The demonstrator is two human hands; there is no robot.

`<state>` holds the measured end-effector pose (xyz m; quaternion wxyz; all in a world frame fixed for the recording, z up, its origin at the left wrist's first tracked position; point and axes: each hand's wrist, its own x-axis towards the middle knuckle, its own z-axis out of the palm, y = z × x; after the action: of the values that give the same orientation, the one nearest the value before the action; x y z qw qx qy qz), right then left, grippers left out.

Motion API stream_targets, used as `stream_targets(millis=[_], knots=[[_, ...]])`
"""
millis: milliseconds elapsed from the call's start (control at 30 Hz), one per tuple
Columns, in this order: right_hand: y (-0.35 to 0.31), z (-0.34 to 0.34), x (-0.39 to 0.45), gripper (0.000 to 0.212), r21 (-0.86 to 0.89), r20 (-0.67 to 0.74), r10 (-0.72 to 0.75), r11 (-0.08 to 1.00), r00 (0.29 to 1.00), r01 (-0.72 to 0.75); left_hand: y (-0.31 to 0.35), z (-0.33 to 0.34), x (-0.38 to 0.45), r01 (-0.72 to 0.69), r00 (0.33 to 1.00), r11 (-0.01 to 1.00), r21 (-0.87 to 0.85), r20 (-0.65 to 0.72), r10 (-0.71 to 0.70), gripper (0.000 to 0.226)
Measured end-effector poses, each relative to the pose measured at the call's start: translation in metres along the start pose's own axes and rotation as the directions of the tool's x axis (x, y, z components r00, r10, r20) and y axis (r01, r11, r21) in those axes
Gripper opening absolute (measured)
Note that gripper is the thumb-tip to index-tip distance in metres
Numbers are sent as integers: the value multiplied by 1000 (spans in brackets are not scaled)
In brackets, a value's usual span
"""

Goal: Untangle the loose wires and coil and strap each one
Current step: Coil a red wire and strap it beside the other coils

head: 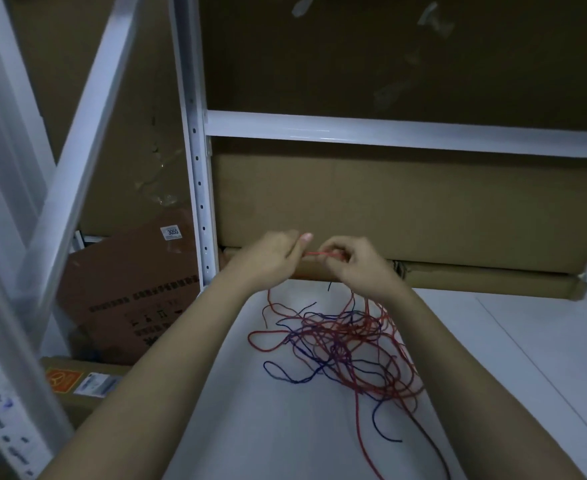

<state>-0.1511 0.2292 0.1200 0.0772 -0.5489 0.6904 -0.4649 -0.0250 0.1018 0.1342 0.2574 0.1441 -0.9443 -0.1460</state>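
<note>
Tangled red and blue wires are seen heaped on the white bench; farther off, one red wire is pinched between left hand and right hand. No coil is yet formed or strapped.

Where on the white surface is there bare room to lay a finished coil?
Bare white surface lies right of the wire tangle, up to the cardboard tube; a smaller patch between the forearms, near the camera. The middle, under both hands, is crowded.
</note>
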Motion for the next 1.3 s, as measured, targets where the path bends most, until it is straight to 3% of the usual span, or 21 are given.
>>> stream_targets(millis=[67,133,200,233,300,367,433,500,567,633,700,767,867,967,1033,1067,1100,1133,1200,1233,1300], knots=[[5,-12,9,15,-75,-16,14,997,1000,-15,5,-14,1,37,999,999,-1,34,-36,47],[10,-19,15,16,20,-33,17,1000,999,-16,6,-29,-3,116,988,916,-384,143,-65,45],[10,-14,19,21,175,-21,-2,985,1000,6,10,-40,-6,182,970,583,-792,243,26,34],[8,-7,21,24,225,-5,-4,974,1000,5,14,-41,-6,179,974,390,-903,219,60,28],[4,11,21,30,239,60,23,970,998,-37,22,-40,-3,114,993,84,-990,115,14,24],[3,30,15,33,190,170,54,978,984,-87,27,-36,6,9,994,-53,-999,15,-109,27],[5,43,2,32,157,266,58,982,962,-103,25,-29,16,-75,972,38,-996,-82,-219,24],[3,46,-10,26,97,297,14,994,955,-44,17,-22,20,-27,955,422,-906,-149,-258,23],[-4,38,-14,22,69,250,-51,997,967,34,4,-10,15,89,976,789,-607,-106,-192,33],[-10,23,-7,20,80,107,-102,992,989,93,-6,-2,7,83,995,938,-338,-20,-95,39],[-12,4,4,15,72,-43,-101,992,994,104,-8,2,0,41,998,958,-283,51,-27,46],[-10,-5,12,12,32,-123,-99,994,987,104,-5,1,-4,52,994,897,-440,108,-5,46],[-3,6,16,18,152,-164,-52,985,985,77,2,-5,-7,95,993,566,-819,114,-2,38],[7,29,12,23,344,1,78,936,997,-73,6,-14,-4,11,996,153,-988,-3,-92,34],[12,40,2,25,308,158,95,941,983,-141,5,-15,3,-74,980,53,-996,-83,-183,30],[14,44,-4,26,268,221,80,953,972,-140,3,-14,6,-100,965,100,-990,-122,-234,28],[14,47,-10,24,242,265,61,962,962,-128,1,-11,8,-98,947,223,-970,-159,-278,26],[14,49,-15,22,242,291,42,963,956,-116,-1,-8,8,-58,934,417,-907,-197,-298,25],[11,49,-21,18,279,301,10,955,954,-97,-13,2,0,71,953,817,-573,-204,-226,28],[9,47,-22,18,290,287,4,953,958,-91,-18,6,-5,116,973,918,-378,-142,-181,32],[6,38,-19,20,282,235,21,955,972,-89,-24,10,-14,131,991,982,-138,-7,-133,39]])
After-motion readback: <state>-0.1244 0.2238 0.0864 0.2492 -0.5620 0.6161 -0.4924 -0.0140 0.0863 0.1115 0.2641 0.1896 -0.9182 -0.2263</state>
